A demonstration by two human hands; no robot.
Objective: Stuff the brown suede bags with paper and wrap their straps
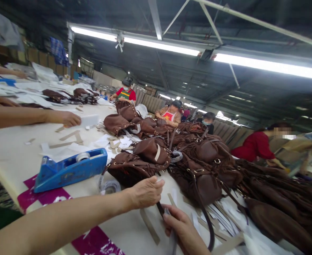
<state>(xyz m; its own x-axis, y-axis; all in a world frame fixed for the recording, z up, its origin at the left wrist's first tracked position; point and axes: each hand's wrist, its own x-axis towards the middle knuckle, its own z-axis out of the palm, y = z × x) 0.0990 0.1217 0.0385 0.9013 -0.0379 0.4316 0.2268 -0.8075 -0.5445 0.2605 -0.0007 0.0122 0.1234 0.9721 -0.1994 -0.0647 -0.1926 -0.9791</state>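
Note:
My left hand [146,192] is closed on a dark brown bag strap [160,209] near the middle of the table. My right hand [181,226] pinches the same strap just below, together with a strip of clear plastic [172,241]. Right behind my left hand lies a brown drawstring bag [129,166] with metal eyelets, and a tan strip rests on the bag behind it. A coil of clear plastic [110,186] sits at the left of this bag. The strap's full course is partly hidden by my fingers.
A blue tape dispenser [71,170] stands on the white table [4,148] at left, over purple printed sheets [94,241]. More brown bags [204,156] are heaped to the right. Paper strips [149,226] lie scattered. A co-worker's hand [68,118] reaches in from the left; several people work beyond.

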